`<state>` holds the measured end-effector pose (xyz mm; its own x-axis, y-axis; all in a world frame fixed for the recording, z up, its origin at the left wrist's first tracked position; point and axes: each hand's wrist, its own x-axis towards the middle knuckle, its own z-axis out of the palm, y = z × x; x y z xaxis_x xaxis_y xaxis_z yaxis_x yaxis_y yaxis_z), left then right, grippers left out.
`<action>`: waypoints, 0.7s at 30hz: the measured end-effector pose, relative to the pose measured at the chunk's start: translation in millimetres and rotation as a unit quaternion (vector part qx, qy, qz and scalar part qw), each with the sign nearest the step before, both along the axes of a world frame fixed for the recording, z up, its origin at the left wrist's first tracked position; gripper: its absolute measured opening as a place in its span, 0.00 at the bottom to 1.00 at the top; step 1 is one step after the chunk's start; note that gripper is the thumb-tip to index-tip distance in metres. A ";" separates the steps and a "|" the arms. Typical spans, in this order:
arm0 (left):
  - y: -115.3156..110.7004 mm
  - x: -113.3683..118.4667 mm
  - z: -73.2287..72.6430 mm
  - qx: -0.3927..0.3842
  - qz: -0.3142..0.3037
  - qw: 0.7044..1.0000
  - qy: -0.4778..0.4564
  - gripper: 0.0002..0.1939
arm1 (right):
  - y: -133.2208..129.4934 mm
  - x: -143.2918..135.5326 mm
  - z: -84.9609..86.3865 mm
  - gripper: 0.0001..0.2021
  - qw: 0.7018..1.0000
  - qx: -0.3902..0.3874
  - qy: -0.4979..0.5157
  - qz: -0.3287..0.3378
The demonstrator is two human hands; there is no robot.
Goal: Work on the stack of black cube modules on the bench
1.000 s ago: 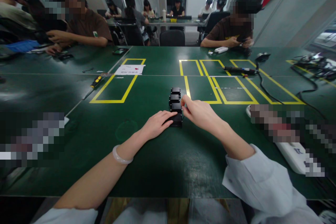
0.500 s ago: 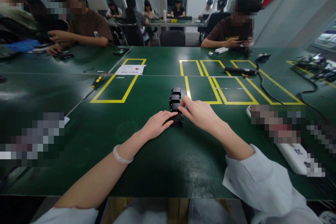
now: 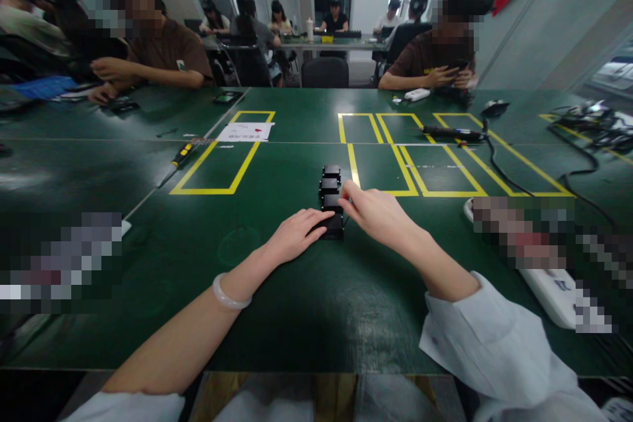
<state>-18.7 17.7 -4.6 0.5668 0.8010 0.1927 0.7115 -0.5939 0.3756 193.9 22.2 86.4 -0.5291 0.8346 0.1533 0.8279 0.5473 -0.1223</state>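
Observation:
Several small black box-shaped parts (image 3: 330,186) stand in a row on the green table, running away from me. My left hand (image 3: 299,234) steadies the nearest black block (image 3: 333,231), with the fingers on its top and the thumb along its near side. On the right of the row, my right hand (image 3: 373,211) is closed in a pinch. Its fingertips are beside the block and the one behind it. A thin dark sliver shows below the pinch, too small to identify.
Yellow tape outlines (image 3: 208,192) mark the table (image 3: 297,316). A yellow-black screwdriver (image 3: 182,155) lies left, near a paper sheet (image 3: 247,132). A black pen-like tool (image 3: 453,134) and cable lie right. White power strips (image 3: 548,290) flank me. Other people sit across the table.
The fingertips of my right hand have shifted very slightly beside the blocks. My left hand and the row of blocks stay in place.

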 end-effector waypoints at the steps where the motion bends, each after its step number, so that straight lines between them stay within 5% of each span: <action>1: -0.1 0.0 0.3 -0.002 0.000 1.000 0.000 0.20 | 0.1 0.3 0.0 0.11 1.000 0.000 -0.001 -0.001; 21: -0.2 -0.4 0.7 -0.003 -0.001 1.000 -0.001 0.21 | 0.7 -0.5 0.4 0.11 1.000 -0.001 -0.009 0.002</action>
<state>-19.1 17.5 -3.9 0.5687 0.8005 0.1889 0.7094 -0.5936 0.3799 193.4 22.9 86.7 -0.5359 0.8321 0.1429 0.8273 0.5513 -0.1080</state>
